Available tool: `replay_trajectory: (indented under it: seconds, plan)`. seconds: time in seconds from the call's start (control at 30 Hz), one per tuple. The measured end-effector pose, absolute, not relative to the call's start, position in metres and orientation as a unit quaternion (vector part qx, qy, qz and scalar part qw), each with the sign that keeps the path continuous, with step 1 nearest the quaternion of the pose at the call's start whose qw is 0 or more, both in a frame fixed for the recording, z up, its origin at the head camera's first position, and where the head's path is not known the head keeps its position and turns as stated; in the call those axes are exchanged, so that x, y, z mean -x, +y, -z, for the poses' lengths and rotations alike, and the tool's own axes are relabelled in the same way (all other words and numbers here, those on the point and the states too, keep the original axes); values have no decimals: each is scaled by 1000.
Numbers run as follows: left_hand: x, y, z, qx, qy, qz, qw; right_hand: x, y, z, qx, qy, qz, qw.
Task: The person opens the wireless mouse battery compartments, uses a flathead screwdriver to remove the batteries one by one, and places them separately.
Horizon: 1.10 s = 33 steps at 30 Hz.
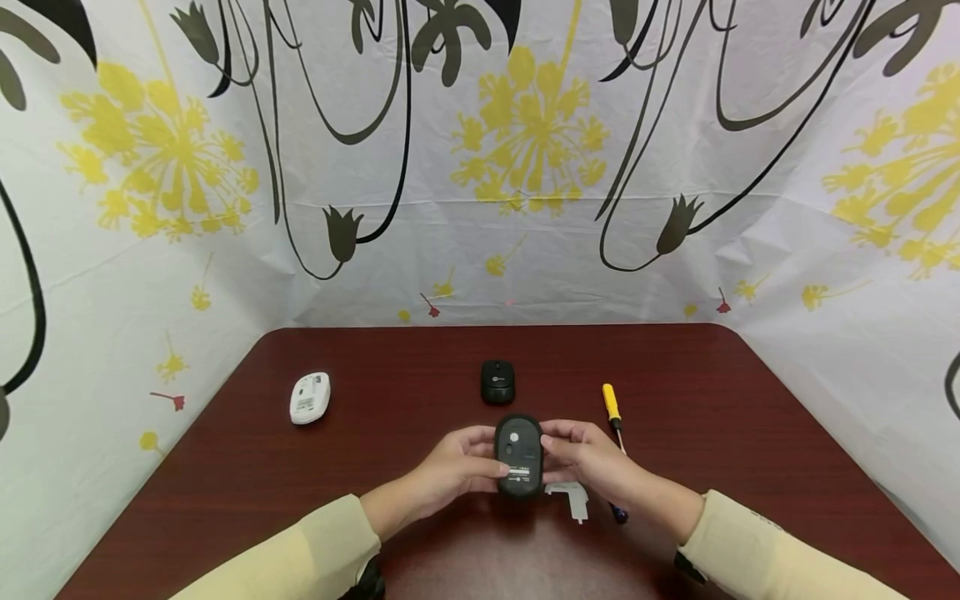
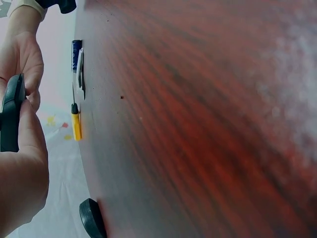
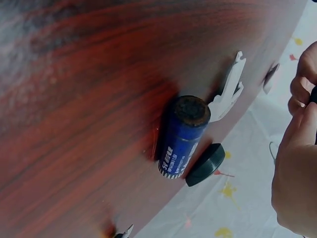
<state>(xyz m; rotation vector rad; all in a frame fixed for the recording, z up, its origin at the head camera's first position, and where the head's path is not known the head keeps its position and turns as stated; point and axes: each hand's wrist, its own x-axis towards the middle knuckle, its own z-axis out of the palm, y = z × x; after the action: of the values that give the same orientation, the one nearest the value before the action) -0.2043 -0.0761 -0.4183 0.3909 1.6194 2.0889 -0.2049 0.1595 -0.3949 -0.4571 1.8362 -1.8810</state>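
Both hands hold a black computer mouse (image 1: 519,454) up over the table, its underside with labels and a round light spot facing the head camera. My left hand (image 1: 450,471) grips its left side, the thumb lying over the underside. On the opposite side, my right hand (image 1: 588,457) pinches the edge between thumb and fingers. In the left wrist view the mouse (image 2: 12,116) shows edge-on between the hands. Below the right hand lies a white plastic piece (image 1: 576,502) with an irregular outline. A blue battery (image 3: 183,141) lies near it, partly covered by the right forearm in the head view.
A second black mouse (image 1: 498,382) sits beyond the hands. Far left lies a white mouse (image 1: 310,397), underside up. To the right is a yellow-handled screwdriver (image 1: 611,403), its shaft running under the right wrist. Patterned cloth (image 1: 450,167) hangs behind the dark red table (image 1: 390,350).
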Motion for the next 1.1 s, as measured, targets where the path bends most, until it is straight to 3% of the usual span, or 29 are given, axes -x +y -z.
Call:
replay_trajectory:
  seconds: [0.2,0.77,1.1]
  plan:
    - [201,-76,415,-133,597,-758,228,206,160,394,179,680,676,218]
    - [199,-75,413,-141,593,-759,231,207,156,388,263,786,549,103]
    - [197,-75,415,-134,593,-759,232,204,152,385,265,792,540,102]
